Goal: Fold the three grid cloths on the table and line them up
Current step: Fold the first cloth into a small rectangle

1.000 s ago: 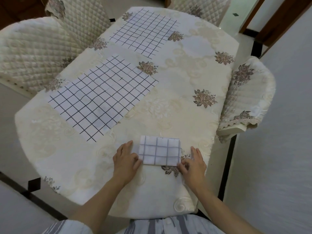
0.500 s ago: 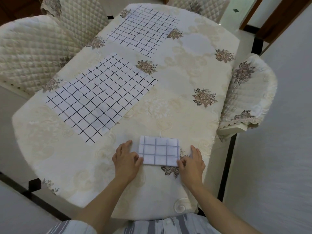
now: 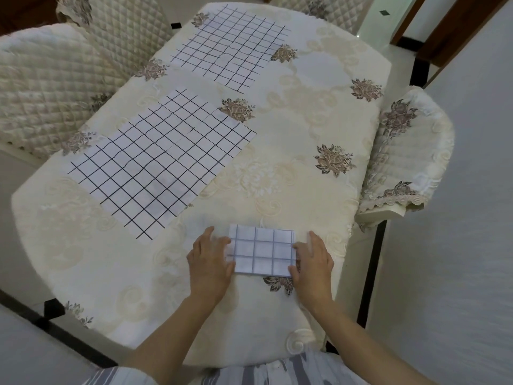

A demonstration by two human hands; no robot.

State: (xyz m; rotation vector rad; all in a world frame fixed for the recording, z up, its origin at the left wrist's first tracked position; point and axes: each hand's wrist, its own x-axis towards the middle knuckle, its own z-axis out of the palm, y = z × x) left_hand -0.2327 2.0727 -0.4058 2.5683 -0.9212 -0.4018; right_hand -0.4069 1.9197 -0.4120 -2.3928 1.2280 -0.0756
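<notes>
Left hand [image 3: 211, 259] and right hand [image 3: 312, 259] lie flat on the table [image 3: 277, 176], fingers spread and fairly straight, gripping nothing. Fingertips meet the left and right edges of the folded cloth [image 3: 262, 251]; the left hand is slightly blurred, so exact contact is unclear. The folded cloth sits between the hands, a small rectangle flat on the table. Bracketing from both sides likely squares the edges and sets its place as first in the row.

Ahead and to the left of the left hand: second cloth [image 3: 163, 162], unfolded, lying flat. Well beyond it, far from both hands: third cloth [image 3: 230, 48], also unfolded.

Judgement: one of three folded; the second cloth is the nearest next pick. Padded chairs [image 3: 41, 87] flank the table
</notes>
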